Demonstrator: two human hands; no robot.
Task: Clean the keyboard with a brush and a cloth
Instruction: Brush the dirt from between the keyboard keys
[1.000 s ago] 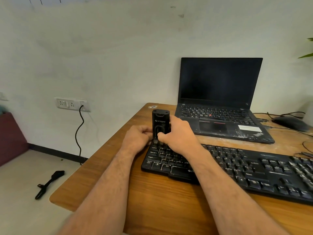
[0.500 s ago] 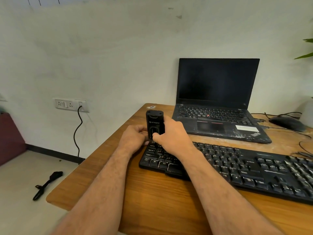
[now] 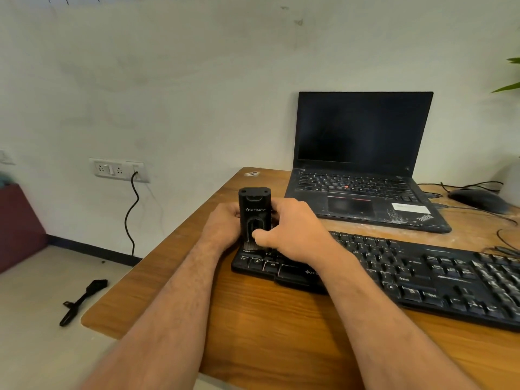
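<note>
Brush [image 3: 254, 213] stays upright in your grip, right hand [image 3: 292, 232] and left hand [image 3: 225, 230] both curled round it, bristles on the keyboard [image 3: 422, 274] left end, now a row nearer you than before.

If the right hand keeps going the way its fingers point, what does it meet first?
The right hand points left across the keyboard and already grips the upright black brush tool. Just beyond it lies the left hand, probably touching the tool's far side.
</note>
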